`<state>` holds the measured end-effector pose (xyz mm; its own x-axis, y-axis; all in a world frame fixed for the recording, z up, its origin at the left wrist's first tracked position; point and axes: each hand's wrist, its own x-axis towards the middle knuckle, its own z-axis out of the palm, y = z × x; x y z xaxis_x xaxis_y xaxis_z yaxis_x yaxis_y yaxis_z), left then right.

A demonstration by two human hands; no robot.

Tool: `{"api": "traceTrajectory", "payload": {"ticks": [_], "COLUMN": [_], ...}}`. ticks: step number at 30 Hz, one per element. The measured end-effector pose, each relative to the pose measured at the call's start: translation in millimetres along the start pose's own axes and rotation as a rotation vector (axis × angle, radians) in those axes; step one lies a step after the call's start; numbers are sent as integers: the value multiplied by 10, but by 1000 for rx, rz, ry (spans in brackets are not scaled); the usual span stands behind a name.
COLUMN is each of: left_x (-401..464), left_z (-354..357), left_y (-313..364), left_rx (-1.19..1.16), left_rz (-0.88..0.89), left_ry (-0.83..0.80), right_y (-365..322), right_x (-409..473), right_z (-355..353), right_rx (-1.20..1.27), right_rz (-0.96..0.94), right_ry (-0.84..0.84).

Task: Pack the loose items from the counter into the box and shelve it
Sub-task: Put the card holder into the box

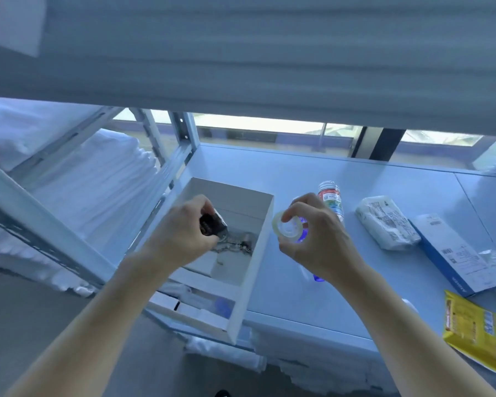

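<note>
An open white box (262,224) stands on the pale counter (298,179) at its left end. My left hand (181,233) grips a small dark padlock (212,224) over the box, and its chain (236,247) hangs down into the box. My right hand (318,239) pinches a clear roll of tape (287,226) just right of the box's rim, above the counter. A blue-tinted item (317,276) lies on the counter, mostly hidden under my right hand.
A water bottle (331,197) lies behind my right hand. Further right are a white wrapped pack (384,222), a blue-edged white carton (453,253) and a yellow snack bag (473,330). A metal shelf rack (69,224) with folded white linens stands left. Another shelf overhangs above.
</note>
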<state>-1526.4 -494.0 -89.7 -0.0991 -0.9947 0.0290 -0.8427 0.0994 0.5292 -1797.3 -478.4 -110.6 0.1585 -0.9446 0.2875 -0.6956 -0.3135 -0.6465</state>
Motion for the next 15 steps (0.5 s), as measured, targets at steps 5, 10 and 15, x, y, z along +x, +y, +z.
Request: {"api": "traceTrajectory", "payload": {"ticks": [5,10,15], "left_x": [303,545,652], "left_z": [320,575,738], "left_y": [-354,-465,-387], "left_rx": [139,230,252], "left_rz": [229,422,529], "left_ry": [-354,-472,-547], "right_y": [-285,-443,-559], "right_x": [117,144,40], "right_z": [205,401,473], "right_rx": [28,16,27], "right_rz": [5,73,131], "right_ry": [61,98,171]}}
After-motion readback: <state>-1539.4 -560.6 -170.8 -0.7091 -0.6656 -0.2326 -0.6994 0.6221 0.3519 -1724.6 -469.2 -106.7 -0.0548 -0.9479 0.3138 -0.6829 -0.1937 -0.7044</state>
